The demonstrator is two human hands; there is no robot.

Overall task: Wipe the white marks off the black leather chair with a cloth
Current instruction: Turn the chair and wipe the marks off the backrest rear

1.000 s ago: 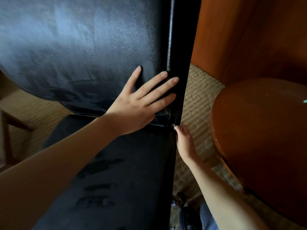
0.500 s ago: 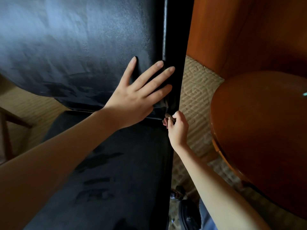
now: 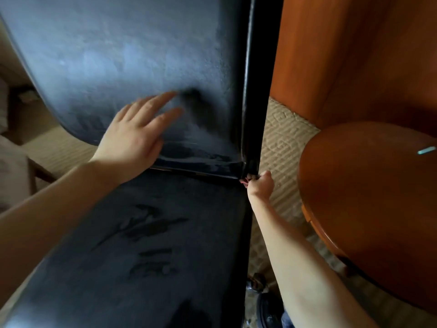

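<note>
The black leather chair fills the left and middle: its backrest (image 3: 118, 55) carries a hazy whitish film, and its seat (image 3: 201, 245) is dusty with dark streaks (image 3: 146, 223). My left hand (image 3: 132, 138) lies flat on the lower backrest with fingers straight, blurred by motion. My right hand (image 3: 261, 185) is at the chair's right edge, where backrest and seat meet. Its curled fingers pinch a small pinkish piece (image 3: 244, 182) at the gap; I cannot tell whether it is cloth. No other cloth is in view.
A round wooden table (image 3: 378, 209) stands close on the right, with a wooden panel (image 3: 354, 55) behind it. Patterned beige carpet (image 3: 281, 143) shows in the narrow gap between chair and table. A dark shoe or wheel (image 3: 267, 308) sits at the bottom.
My left hand has slid left across the backrest, away from its right edge. My right hand has risen to the corner gap and curled its fingers there.
</note>
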